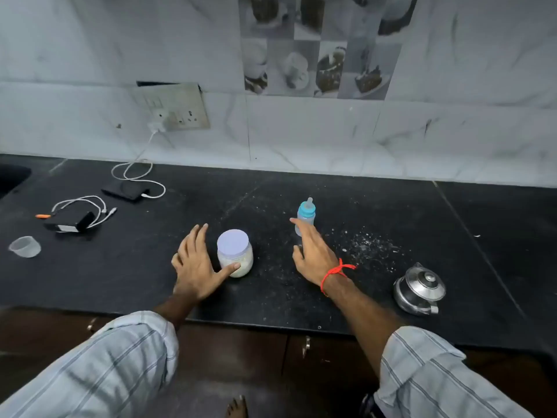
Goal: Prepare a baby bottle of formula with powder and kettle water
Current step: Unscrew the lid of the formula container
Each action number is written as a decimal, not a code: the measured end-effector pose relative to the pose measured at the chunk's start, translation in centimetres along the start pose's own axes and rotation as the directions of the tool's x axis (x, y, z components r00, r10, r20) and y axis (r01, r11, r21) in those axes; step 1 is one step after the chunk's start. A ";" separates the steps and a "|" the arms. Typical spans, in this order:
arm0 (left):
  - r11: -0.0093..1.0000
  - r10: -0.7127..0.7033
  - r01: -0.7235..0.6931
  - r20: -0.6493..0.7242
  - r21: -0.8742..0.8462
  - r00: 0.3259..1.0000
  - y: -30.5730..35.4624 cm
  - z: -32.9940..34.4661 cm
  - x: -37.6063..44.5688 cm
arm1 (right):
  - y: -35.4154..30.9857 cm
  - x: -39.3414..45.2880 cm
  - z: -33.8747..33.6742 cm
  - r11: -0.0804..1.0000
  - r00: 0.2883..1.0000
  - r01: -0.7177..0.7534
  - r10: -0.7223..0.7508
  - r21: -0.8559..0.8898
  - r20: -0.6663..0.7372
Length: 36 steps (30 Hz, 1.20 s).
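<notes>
A clear jar of white powder (238, 262) with a pale lid stands mid-counter. My left hand (196, 263) lies spread just to its left, the thumb touching the jar's lower side. A baby bottle (306, 213) with a blue collar and teat stands upright further back to the right. My right hand (312, 254) reaches in front of the bottle with fingers straight, hiding its lower body; no grip shows. A steel kettle (419, 289) with its lid on sits near the counter's front edge at the right.
The black counter (376, 206) has spilled powder specks (369, 245) right of the bottle. At the left lie a clear plastic cup (24, 246), a black power bank with cables (72, 223) and a dark wallet (125, 191). A charger hangs from the wall socket (171, 111).
</notes>
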<state>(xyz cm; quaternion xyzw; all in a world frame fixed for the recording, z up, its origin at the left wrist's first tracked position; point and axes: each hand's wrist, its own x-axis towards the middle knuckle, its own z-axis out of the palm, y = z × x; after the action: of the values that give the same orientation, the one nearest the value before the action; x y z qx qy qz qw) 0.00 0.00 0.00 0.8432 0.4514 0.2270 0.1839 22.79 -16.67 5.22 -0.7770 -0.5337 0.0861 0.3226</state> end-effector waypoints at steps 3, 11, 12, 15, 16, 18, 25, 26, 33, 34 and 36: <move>0.992 -0.048 0.058 0.096 -0.110 0.994 -1.1 0.9 1.5 | 0.3 1.6 1.6 0.997 0.997 -0.071 0.071 0.028 0.009; 0.965 -0.002 0.076 0.282 -0.252 0.959 -2.8 3.3 1.6 | -0.2 4.8 4.7 0.991 0.992 -0.123 0.122 0.044 0.026; 0.960 -0.005 0.083 0.280 -0.266 0.960 -2.8 3.6 1.4 | -0.2 5.0 4.9 0.992 0.992 -0.120 0.118 0.043 0.051; 0.955 0.022 0.060 0.270 -0.291 0.963 -2.6 4.2 1.4 | -0.9 5.3 5.6 0.994 0.982 -0.099 0.092 0.036 0.168; 0.955 0.036 0.046 0.270 -0.293 0.962 -2.2 4.3 1.4 | -1.4 5.4 5.8 0.995 0.976 -0.088 0.078 0.042 0.202; 0.954 0.047 0.035 0.264 -0.297 0.963 -1.5 4.7 1.2 | -2.2 5.6 6.3 0.998 0.965 -0.060 0.050 0.030 0.258; 0.947 0.070 0.023 0.275 -0.319 0.959 0.9 5.9 1.5 | -2.8 6.5 6.4 0.970 0.939 0.056 0.030 -0.238 0.343; 0.952 0.078 0.011 0.278 -0.307 0.957 1.2 6.1 1.6 | -2.7 6.5 6.3 0.969 0.941 0.050 0.036 -0.242 0.336; 0.956 0.116 -0.038 0.256 -0.292 0.960 1.4 7.3 2.6 | -2.2 6.6 6.4 0.987 0.944 0.030 0.023 -0.158 0.328; 0.954 0.126 -0.049 0.249 -0.295 0.960 1.3 7.3 2.7 | -2.1 6.8 6.3 0.987 0.940 0.056 0.000 -0.152 0.342; 0.952 0.142 -0.065 0.244 -0.301 0.959 1.3 7.2 2.9 | -1.8 7.1 6.1 0.984 0.922 0.116 -0.055 -0.139 0.384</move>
<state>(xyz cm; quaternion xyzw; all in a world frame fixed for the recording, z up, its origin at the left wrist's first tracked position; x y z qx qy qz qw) 6.23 1.06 -4.68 0.8523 0.3398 0.1864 0.3513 21.49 -7.47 3.03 -0.7448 -0.6245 0.1774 0.1543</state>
